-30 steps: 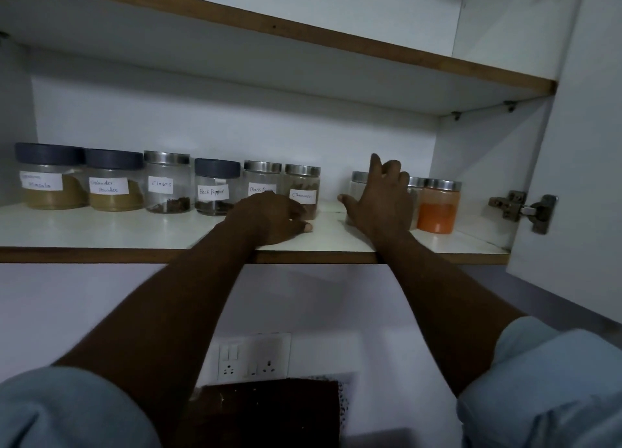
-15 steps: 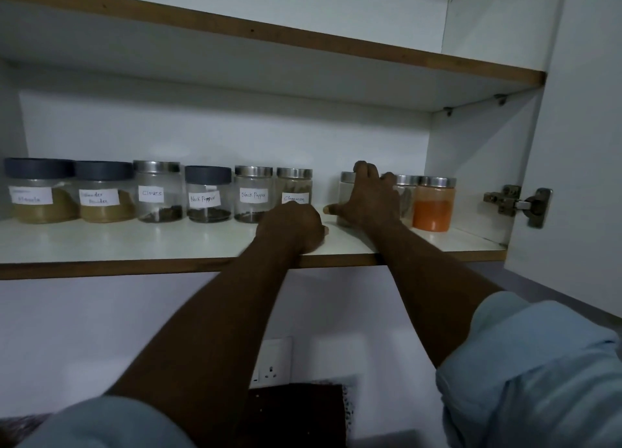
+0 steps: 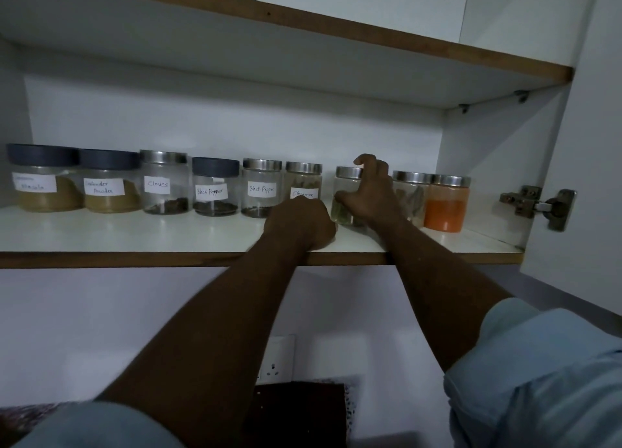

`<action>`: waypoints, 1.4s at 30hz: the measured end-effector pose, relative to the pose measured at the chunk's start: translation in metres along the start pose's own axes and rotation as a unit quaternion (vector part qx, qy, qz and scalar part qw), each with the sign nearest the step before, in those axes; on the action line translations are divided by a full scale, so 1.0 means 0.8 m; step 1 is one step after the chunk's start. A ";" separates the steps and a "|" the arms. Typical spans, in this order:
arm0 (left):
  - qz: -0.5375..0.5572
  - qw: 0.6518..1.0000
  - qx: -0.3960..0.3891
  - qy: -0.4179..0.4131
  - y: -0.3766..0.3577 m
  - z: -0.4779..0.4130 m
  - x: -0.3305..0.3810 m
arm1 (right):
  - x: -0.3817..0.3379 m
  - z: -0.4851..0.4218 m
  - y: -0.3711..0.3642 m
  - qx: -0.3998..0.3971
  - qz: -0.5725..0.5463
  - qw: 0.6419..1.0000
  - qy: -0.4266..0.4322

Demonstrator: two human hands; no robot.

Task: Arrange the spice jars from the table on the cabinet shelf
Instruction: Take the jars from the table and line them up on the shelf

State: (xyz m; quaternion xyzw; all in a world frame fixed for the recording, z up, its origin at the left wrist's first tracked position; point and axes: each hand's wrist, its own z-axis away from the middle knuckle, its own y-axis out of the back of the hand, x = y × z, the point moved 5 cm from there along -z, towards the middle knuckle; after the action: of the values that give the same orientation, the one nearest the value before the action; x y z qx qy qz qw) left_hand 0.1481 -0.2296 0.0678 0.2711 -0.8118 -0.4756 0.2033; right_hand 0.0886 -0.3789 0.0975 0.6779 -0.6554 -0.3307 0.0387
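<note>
A row of labelled spice jars stands on the white cabinet shelf (image 3: 134,235): masala (image 3: 43,185), coriander powder (image 3: 107,188), cloves (image 3: 165,185), two black pepper jars (image 3: 215,191) and cinnamon (image 3: 304,181). My right hand (image 3: 373,195) grips a steel-lidded jar of green spice (image 3: 345,181) just right of the cinnamon, thumb on its front, fingers over its lid. My left hand (image 3: 303,222) rests curled on the shelf in front of the cinnamon jar and holds nothing. A leaf-filled jar (image 3: 409,195) and an orange powder jar (image 3: 446,205) stand further right.
The open cabinet door (image 3: 589,144) with its metal hinge (image 3: 538,205) is at the right. An upper shelf (image 3: 303,20) hangs overhead. Bare shelf lies in front of the jars. A wall socket (image 3: 276,363) is below.
My right hand has slid the green-spice jar left, closer to the cinnamon jar. My left hand has shifted right along the shelf to the front of the cinnamon jar.
</note>
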 end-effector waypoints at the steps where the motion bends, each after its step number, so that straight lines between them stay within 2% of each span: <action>1: 0.000 1.000 -0.001 -0.001 0.000 0.000 0.000 | 0.002 0.000 0.001 0.001 0.006 1.000 -0.008; 6: -0.013 0.999 -0.022 -0.028 0.002 0.002 0.001 | 0.014 0.003 0.003 0.022 0.063 0.993 -0.097; 8: -0.009 0.999 -0.036 -0.027 0.003 0.003 0.000 | 0.016 0.003 0.002 0.006 0.013 0.993 -0.114; 11: -0.002 0.999 -0.045 -0.027 0.003 0.003 0.001 | 0.020 0.005 -0.004 -0.042 -0.120 0.980 -0.152; 15: -0.006 0.998 -0.049 -0.027 0.002 0.001 0.000 | 0.024 0.009 -0.008 -0.066 -0.190 0.962 -0.185; 17: -0.017 0.997 -0.056 -0.040 0.001 -0.001 0.001 | 0.023 0.010 -0.006 -0.062 -0.176 0.967 -0.176; 21: -0.023 0.997 -0.068 -0.042 -0.004 -0.006 0.000 | 0.026 0.012 -0.005 -0.055 -0.059 0.985 -0.152; 30: -0.028 0.996 -0.081 -0.026 -0.009 -0.012 -0.003 | 0.033 0.006 -0.013 -0.115 -0.167 0.960 -0.193; 36: -0.014 0.997 -0.075 -0.022 -0.011 -0.016 -0.006 | 0.032 0.008 -0.010 -0.093 -0.039 0.984 -0.144; 42: -0.027 0.996 -0.080 -0.029 -0.012 -0.018 -0.004 | 0.036 0.005 -0.014 -0.120 -0.047 0.982 -0.137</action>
State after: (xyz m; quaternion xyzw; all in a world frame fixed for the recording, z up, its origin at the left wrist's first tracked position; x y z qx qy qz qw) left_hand 0.1610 -0.2409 0.0658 0.2617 -0.7688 -0.5525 0.1877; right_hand 0.0941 -0.4019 0.0776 0.6469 -0.5772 -0.4982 0.0143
